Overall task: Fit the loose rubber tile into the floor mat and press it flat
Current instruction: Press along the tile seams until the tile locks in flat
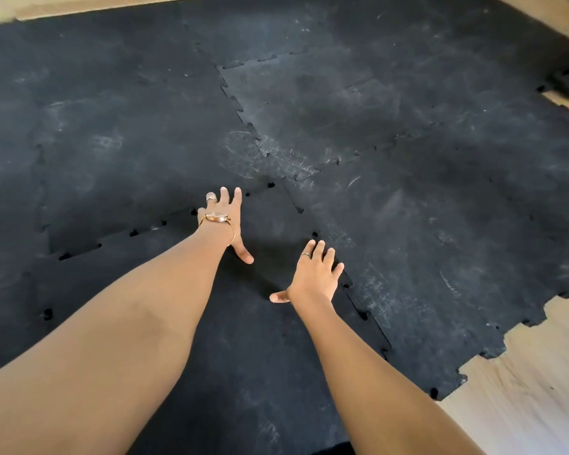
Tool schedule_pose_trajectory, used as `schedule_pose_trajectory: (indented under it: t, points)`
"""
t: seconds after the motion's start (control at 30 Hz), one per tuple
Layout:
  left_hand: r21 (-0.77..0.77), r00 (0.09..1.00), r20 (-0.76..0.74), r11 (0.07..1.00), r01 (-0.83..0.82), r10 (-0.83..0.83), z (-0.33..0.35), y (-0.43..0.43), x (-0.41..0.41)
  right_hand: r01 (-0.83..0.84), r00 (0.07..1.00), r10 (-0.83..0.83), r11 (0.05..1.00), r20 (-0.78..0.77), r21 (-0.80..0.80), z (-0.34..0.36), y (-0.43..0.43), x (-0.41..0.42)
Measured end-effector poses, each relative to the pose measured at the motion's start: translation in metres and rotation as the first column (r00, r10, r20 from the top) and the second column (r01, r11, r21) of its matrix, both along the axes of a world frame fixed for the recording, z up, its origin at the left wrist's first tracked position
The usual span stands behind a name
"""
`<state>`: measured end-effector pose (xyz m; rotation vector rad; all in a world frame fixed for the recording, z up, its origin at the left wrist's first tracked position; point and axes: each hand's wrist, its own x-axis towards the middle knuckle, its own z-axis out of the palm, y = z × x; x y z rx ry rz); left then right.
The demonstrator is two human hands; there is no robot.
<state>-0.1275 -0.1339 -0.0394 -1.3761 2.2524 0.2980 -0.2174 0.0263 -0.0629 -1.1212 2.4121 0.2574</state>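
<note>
A black rubber tile (270, 339) with jigsaw edges lies in the near middle of the black floor mat (440, 208). Small gaps show along its far seam and its right seam. My left hand (225, 221), with a gold watch and a ring, rests palm down with fingers spread on the tile's far edge. My right hand (314, 275), wearing a ring, lies flat with fingers spread near the tile's right seam. Neither hand holds anything.
Light wooden floor (523, 382) shows at the lower right beside the mat's toothed edge, and again along the top and at the far right (562, 103). Scuffed, whitish marks cover the neighbouring tiles.
</note>
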Motion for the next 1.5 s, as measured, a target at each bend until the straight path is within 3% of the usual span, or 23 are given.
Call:
schedule_pose_trajectory:
  t: [0.2,0.33,0.43,0.53,0.7,0.8,0.87,0.97,1.07,1.17,1.27,1.5]
  points:
    - [0.084,0.997,-0.010,0.994,-0.076,0.077,-0.002,-0.002,-0.006,-0.023,0.999,0.023,1.000,0.030,0.006,-0.006,0.001,-0.002]
    - [0.076,0.996,-0.028,0.993,-0.088,0.090,-0.006,-0.001,0.003,-0.085,0.996,0.084,0.995,-0.020,-0.045,-0.012,0.010,-0.005]
    - [0.034,0.998,0.039,0.998,-0.058,0.057,-0.008,-0.002,-0.011,-0.098,0.994,0.098,0.995,-0.047,-0.001,-0.015,0.003,-0.005]
    - [-0.016,0.994,0.105,1.000,-0.027,0.028,-0.005,-0.001,-0.026,-0.115,0.993,0.116,0.992,-0.030,0.051,-0.012,-0.005,-0.005]
    - [0.092,0.994,0.051,0.990,-0.105,0.100,0.005,-0.002,-0.024,-0.128,0.992,0.129,0.990,0.001,0.062,-0.002,-0.003,-0.008]
    - [0.038,0.988,0.130,0.995,-0.093,0.088,0.010,0.012,-0.031,-0.140,0.990,0.140,0.989,0.020,0.040,0.003,-0.002,-0.011]
    - [0.019,0.991,0.094,0.995,-0.099,0.097,0.009,0.023,-0.037,-0.133,0.990,0.133,0.991,0.038,0.002,0.002,-0.001,-0.013]
    - [0.035,0.999,0.019,0.999,0.041,-0.042,-0.001,0.041,-0.035,-0.081,0.993,0.090,0.990,0.072,-0.118,-0.005,0.021,-0.013]
    - [0.139,0.984,-0.036,0.974,0.180,-0.177,-0.016,0.062,-0.017,-0.057,0.998,0.060,0.975,0.008,-0.216,-0.018,0.057,-0.007]
    - [0.236,0.969,-0.087,0.940,0.246,-0.232,-0.022,0.083,-0.005,0.064,0.998,-0.064,0.987,0.007,-0.149,-0.019,0.072,-0.008]
    - [0.213,0.946,-0.007,0.923,0.319,-0.325,-0.020,0.095,-0.010,0.068,0.997,-0.066,0.997,0.035,-0.043,-0.015,0.072,-0.005]
    - [0.158,0.943,0.038,0.933,0.322,-0.332,-0.026,0.103,-0.017,-0.035,0.999,0.036,0.992,0.007,-0.119,-0.031,0.079,-0.020]
